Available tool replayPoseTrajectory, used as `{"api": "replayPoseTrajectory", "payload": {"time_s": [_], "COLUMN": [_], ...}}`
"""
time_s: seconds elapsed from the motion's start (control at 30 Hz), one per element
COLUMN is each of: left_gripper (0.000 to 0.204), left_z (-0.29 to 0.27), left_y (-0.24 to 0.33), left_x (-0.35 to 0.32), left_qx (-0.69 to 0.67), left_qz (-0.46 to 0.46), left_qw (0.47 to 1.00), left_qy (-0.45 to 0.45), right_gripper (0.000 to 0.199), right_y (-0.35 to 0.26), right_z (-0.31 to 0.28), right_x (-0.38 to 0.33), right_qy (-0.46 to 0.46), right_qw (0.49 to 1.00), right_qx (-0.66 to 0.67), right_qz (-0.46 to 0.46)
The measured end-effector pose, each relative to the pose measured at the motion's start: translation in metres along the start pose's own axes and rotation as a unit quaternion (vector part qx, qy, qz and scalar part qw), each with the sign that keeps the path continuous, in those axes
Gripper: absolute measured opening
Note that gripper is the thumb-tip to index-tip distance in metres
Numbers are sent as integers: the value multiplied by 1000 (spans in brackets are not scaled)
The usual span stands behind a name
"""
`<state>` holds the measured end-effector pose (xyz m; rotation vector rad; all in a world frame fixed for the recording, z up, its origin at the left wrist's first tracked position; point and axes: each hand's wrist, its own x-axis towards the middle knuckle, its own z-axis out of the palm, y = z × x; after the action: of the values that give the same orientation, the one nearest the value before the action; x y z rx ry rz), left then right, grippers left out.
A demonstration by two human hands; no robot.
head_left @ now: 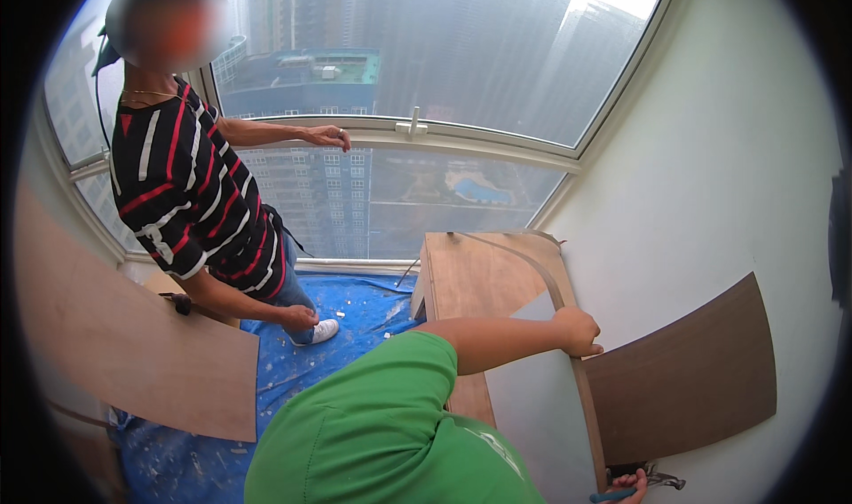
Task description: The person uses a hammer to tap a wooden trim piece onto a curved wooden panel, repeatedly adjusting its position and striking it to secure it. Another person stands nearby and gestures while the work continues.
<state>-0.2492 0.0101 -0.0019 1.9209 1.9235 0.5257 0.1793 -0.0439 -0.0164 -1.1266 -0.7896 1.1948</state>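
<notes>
My left arm, in a green sleeve, reaches across to the right. My left hand [579, 331] is closed at the upper corner of a dark brown wooden panel [688, 380], where it meets a thin wooden edge strip [586, 397]; the fingertips are partly hidden. At the bottom edge, my right hand [630, 484] is closed around a hammer with a blue-green handle [608, 498]. Its metal head shows beside the fingers, close under the panel's lower edge. Left of the strip lies a pale grey-white surface [537, 411] on a wooden cabinet [479, 273].
A person in a striped shirt [195, 185] stands at the left, one hand at the window frame [382, 137]. A large curved wood sheet [133, 335] is in front of them. Blue plastic sheeting [373, 304] with debris covers the floor. A white wall [710, 149] bounds the right.
</notes>
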Motion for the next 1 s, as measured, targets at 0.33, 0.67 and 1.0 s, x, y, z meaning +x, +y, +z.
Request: {"api": "replayPoseTrajectory", "payload": {"time_s": [0.33, 0.67, 1.0], "left_gripper": [50, 49, 49], "left_z": [31, 49, 53], "left_y": [2, 2, -5], "left_x": [9, 20, 22], "left_qx": [13, 24, 27], "left_qz": [-9, -8, -10], "left_qw": [1000, 1000, 999], "left_qy": [8, 10, 19], "right_gripper": [26, 28, 33], "right_y": [23, 46, 54], "right_z": [-25, -40, -44], "right_x": [19, 41, 51], "right_qy": [-12, -28, -15], "right_qw": [1000, 999, 1000], "right_qx": [-20, -26, -16], "right_qz": [-6, -28, 7]}}
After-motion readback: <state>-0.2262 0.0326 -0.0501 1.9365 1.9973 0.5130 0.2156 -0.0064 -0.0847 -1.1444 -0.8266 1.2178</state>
